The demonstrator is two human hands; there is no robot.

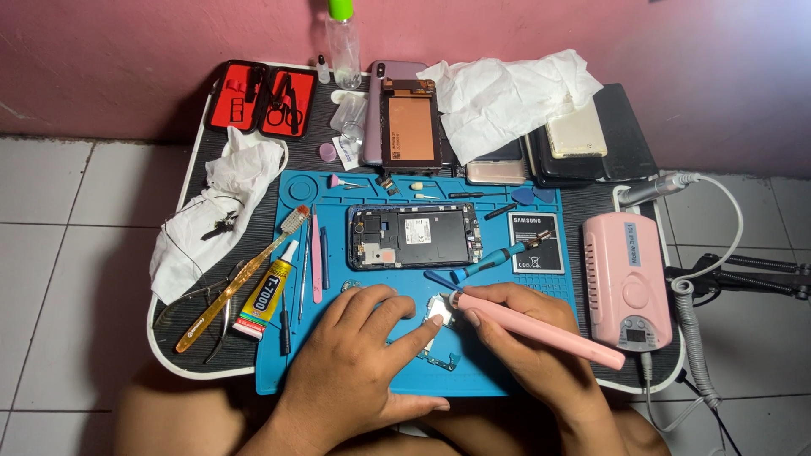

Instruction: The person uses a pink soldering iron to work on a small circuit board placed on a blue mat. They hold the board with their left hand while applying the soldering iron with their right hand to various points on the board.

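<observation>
My left hand [359,350] lies on the blue work mat [287,371], its index finger pressing a small circuit board [439,317]. A long pink pen-shaped tool [541,329] is gripped in my right hand [524,350], with its tip on the board's metal shield. Just above them an opened phone frame [414,236] lies flat on the mat, with a phone battery [536,242] to its right. A blue-handled screwdriver [498,257] lies between frame and battery.
A glue tube [266,297], toothbrush [241,283], tweezers and thin picks lie at the mat's left. A pink controller box [627,279] stands right, a red tool case [262,99] at back left. White cloths [507,97], spare phones and a clear bottle [343,42] fill the back.
</observation>
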